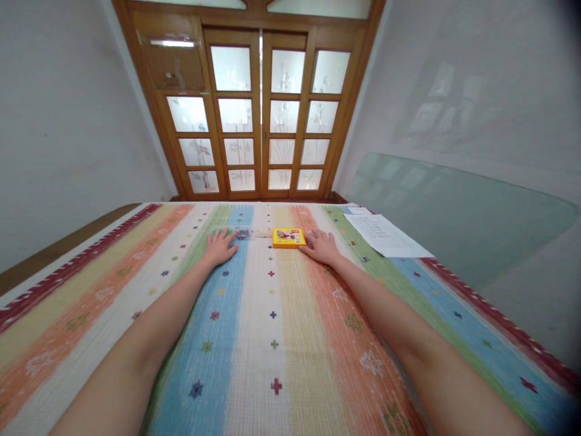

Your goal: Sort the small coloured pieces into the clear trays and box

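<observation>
Two bare forearms (158,333) lie nearest, reaching in from seven and five o'clock over a striped cloth (256,339). They run up to the hands: the left hand (220,247) just left of twelve, the right hand (320,245) just right of it. The left fingers are spread over one end of a flat, clear plastic item (245,234), whose nature I can't make out. The right fingers are parted, resting beside the right end of a yellow box (289,238); I can't tell whether they press on it.

That box lies flat at twelve o'clock between the hands. I'd guess it is light, fairly stiff and a little slick, easily dented at the corners; its two short ends look the best hold. The clear item likely weighs little and slides readily.

The cloth covers most of the table (68,245), whose wooden edge shows towards ten. White papers (388,235) lie at one o'clock, with a pale green panel (454,212) beyond them against the right wall (408,54). Farthest, at twelve, stand wooden doors (265,130) with patterned panes.
</observation>
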A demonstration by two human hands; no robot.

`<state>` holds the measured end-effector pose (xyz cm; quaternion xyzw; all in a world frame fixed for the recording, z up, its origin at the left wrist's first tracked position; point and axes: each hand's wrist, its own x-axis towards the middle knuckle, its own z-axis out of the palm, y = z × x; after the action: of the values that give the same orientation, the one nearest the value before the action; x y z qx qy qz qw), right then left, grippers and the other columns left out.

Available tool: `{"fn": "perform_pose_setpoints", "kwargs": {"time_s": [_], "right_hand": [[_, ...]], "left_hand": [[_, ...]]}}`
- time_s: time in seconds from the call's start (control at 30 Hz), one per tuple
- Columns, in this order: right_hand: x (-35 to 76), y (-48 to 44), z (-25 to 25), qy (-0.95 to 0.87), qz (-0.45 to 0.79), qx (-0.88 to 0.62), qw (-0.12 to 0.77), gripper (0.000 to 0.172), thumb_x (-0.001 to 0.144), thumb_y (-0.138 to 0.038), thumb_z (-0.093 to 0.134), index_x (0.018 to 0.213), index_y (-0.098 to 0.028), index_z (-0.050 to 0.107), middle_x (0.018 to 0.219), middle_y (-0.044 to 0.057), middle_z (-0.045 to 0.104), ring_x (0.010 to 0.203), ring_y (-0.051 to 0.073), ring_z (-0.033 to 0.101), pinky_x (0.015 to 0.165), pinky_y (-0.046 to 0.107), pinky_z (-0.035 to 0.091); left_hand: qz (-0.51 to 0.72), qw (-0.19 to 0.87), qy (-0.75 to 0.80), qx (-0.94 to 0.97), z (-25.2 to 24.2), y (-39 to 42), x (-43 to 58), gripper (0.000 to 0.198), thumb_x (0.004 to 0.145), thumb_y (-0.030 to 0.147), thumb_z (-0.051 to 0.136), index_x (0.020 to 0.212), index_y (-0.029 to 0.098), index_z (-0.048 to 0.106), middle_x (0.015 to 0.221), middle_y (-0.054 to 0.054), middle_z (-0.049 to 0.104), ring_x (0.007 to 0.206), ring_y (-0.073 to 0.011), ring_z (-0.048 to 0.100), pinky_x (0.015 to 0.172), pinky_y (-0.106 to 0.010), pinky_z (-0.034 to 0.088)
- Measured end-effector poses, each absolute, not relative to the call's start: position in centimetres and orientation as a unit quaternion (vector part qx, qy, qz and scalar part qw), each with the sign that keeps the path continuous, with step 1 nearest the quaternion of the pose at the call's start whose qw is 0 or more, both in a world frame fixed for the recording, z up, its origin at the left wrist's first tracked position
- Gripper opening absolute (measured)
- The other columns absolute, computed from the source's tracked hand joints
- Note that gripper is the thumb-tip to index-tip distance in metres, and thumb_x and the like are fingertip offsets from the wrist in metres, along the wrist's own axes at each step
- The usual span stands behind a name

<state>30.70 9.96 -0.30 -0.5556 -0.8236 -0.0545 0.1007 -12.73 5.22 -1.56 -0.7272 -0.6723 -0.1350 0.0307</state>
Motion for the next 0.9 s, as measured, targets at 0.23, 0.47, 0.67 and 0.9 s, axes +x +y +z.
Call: {"fn": "perform_pose_setpoints", "kwargs": {"time_s": [0.23, 0.47, 0.67, 0.9], "right_hand": [[28.8, 10.4, -0.3, -0.841, -0.059, -0.531, 0.088, 0.075, 0.101, -0.070, 0.045, 0.164, -0.029, 0.040, 0.166, 0.017, 0.041, 0.149, 0.038, 0.037, 0.122, 0.064, 0.021], [26.7, 8.5, 0.2, -0.848, -0.044, -0.521, 0.090, 0.074, 0.103, -0.067, 0.040, 0.165, -0.026, 0.040, 0.166, 0.017, 0.041, 0.150, 0.039, 0.036, 0.122, 0.063, 0.023], [23.9, 7.1, 0.7, -0.858, -0.029, -0.503, 0.102, 0.070, 0.103, -0.057, 0.048, 0.165, -0.025, 0.038, 0.167, 0.016, 0.040, 0.151, 0.037, 0.035, 0.124, 0.059, 0.023], [28.6, 8.5, 1.7, -0.865, -0.015, -0.489, 0.112, 0.070, 0.098, -0.044, 0.060, 0.161, -0.020, 0.045, 0.157, 0.016, 0.054, 0.146, 0.035, 0.043, 0.123, 0.053, 0.025]], "left_hand": [[-0.133, 0.027, -0.671, -0.729, -1.4, 5.3, -13.0, 0.064, 0.102, 0.053, 0.049, 0.164, 0.035, 0.041, 0.175, -0.008, 0.030, 0.162, -0.0408, 0.019, 0.126, -0.071, 0.012], [-0.159, 0.012, -0.691, -0.705, -0.4, 4.1, -13.9, 0.057, 0.101, 0.050, 0.051, 0.157, 0.035, 0.052, 0.170, -0.007, 0.039, 0.158, -0.0398, 0.027, 0.125, -0.071, 0.017], [-0.198, 0.035, -0.727, -0.656, 0.0, 3.7, -14.8, 0.049, 0.100, 0.043, 0.050, 0.145, 0.029, 0.063, 0.163, -0.010, 0.049, 0.154, -0.0387, 0.033, 0.124, -0.070, 0.021], [-0.207, 0.069, -0.680, -0.700, -0.1, 3.2, -13.9, 0.050, 0.099, 0.043, 0.054, 0.146, 0.025, 0.061, 0.162, -0.009, 0.049, 0.154, -0.0330, 0.034, 0.129, -0.057, 0.022]]}}
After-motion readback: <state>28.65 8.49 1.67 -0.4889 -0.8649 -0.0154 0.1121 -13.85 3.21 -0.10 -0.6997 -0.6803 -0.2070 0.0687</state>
